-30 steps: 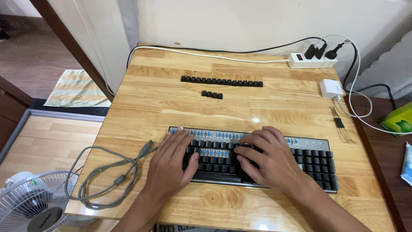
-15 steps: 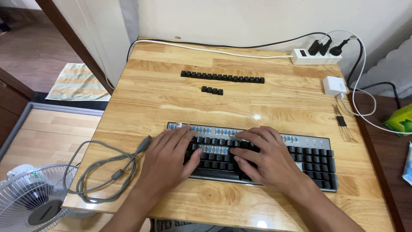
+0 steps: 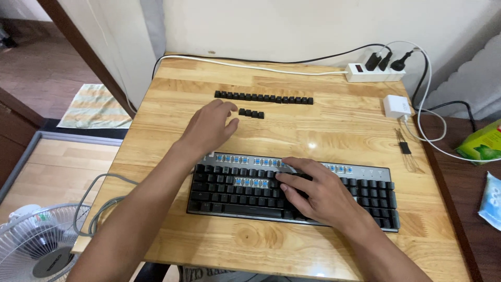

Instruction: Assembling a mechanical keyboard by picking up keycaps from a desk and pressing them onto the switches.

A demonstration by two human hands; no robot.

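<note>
A black keyboard (image 3: 229,190) lies near the table's front edge. Several of its keycaps are off, baring blue switches in the top row and in a patch in the middle. My right hand (image 3: 318,198) rests on the keyboard's middle, fingers bent onto the keys. My left hand (image 3: 211,128) hovers over the table beyond the keyboard. Its fingertips are just left of a short row of loose black keycaps (image 3: 251,113). A long row of black keycaps (image 3: 263,97) lies further back. Whether the left fingers pinch a keycap is hidden.
The wooden table (image 3: 334,130) carries a white power strip (image 3: 373,72) with plugs at the back right, a white charger (image 3: 396,107) with cables, and a small wire tool (image 3: 404,146). A grey cable (image 3: 99,209) and a fan (image 3: 36,245) are at the lower left.
My left hand has left the keyboard and moved up and away to the short keycap row. My right hand stays on the keyboard. The camera has shifted closer.
</note>
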